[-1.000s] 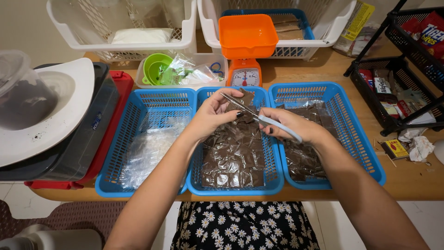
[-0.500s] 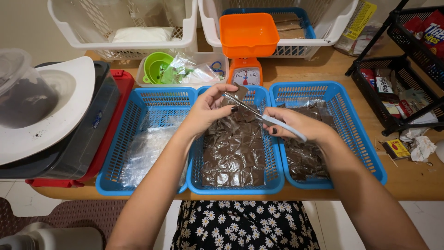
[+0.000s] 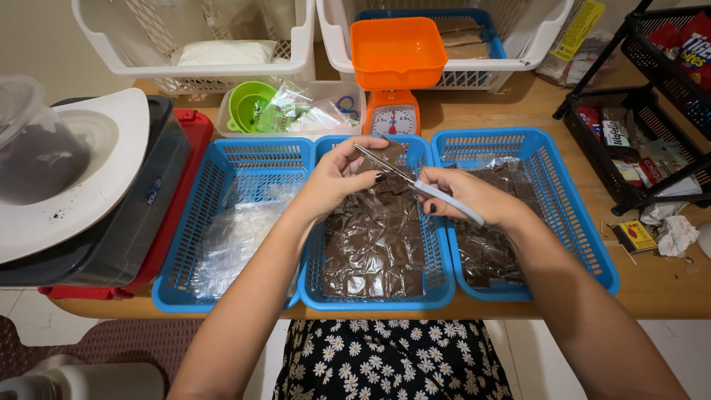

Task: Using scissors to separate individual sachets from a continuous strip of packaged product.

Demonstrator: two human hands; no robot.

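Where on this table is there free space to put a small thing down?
Bare wood shows on the table between the kitchen scale and the black wire rack, behind the right blue basket. A narrower strip lies right of that basket. The rest is crowded with baskets and bins.

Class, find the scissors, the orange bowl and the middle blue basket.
Scissors [image 3: 444, 198], head view, on the pale blue handle.
Orange bowl [image 3: 398, 44], head view, on its inner floor.
Middle blue basket [image 3: 374, 303], head view, on its near rim.

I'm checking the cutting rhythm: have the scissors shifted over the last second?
Yes. The scissors have moved up, away from the person, toward the scale.
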